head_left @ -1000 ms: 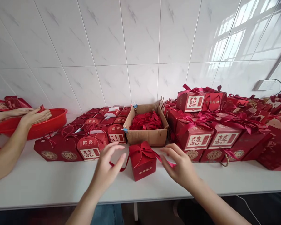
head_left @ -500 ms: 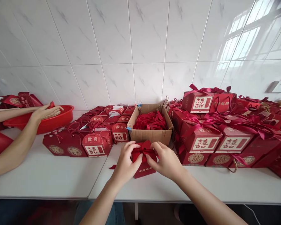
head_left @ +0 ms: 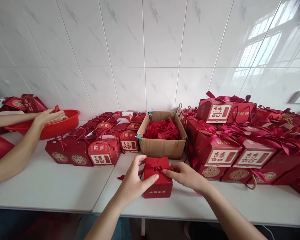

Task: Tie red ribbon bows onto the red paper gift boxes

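Observation:
A small red gift box [head_left: 158,190] stands on the table in front of me, gold characters on its near face. A red ribbon [head_left: 157,168] crosses its top and is tied at the middle. My left hand [head_left: 136,180] is around the box's left side, thumb across the front and fingers behind the left edge. At the right side of the top, my right hand [head_left: 183,175] pinches the ribbon between thumb and fingers; its other fingers are curled. One ribbon end lies on the table left of the box, and another shows beneath my right wrist.
Behind the gift box is a cardboard carton [head_left: 162,146] of loose red ribbons. Ribboned boxes [head_left: 221,156] are stacked at right, boxes with cord handles [head_left: 102,153] stand at left. Further left, another person's hands [head_left: 48,118] are over a red basin [head_left: 65,121].
Both hands were pinching the ribbon at the top centre. Now my left hand is round the box's side, my right has drawn slightly right, and the box looks squarer to me.

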Demonstrator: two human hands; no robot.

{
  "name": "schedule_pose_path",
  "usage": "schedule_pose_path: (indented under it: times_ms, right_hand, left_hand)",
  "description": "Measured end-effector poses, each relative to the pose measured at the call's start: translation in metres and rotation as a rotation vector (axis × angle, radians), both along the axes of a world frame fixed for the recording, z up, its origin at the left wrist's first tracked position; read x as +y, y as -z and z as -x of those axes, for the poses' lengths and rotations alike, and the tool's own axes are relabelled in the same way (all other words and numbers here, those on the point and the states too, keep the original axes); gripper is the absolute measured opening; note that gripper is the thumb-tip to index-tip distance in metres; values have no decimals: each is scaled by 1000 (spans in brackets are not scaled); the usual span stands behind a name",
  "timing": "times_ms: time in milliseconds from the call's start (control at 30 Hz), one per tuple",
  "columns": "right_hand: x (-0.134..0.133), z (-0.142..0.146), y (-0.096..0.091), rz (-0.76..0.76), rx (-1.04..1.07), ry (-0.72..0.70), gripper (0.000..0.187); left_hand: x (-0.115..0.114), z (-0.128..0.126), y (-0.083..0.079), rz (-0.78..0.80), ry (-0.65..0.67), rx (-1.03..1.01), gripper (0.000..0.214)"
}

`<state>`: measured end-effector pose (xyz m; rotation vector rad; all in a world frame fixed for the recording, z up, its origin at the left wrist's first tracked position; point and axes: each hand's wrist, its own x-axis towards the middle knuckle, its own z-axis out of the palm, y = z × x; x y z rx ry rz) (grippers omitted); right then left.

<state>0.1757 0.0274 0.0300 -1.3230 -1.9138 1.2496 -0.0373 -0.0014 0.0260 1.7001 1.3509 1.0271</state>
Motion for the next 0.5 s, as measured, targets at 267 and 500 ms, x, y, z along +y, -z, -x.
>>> schedule_pose_path:
  times_ms: [267, 500]
  right_hand:
    - [-26, -21, -2, 145, 60, -90, 51]
    - [-29, -21, 12, 177, 150, -47, 62]
  left_hand:
    - [-12, -8, -1, 140, 29, -277, 41]
    - [-10, -6, 6, 235, 62, -89, 38]
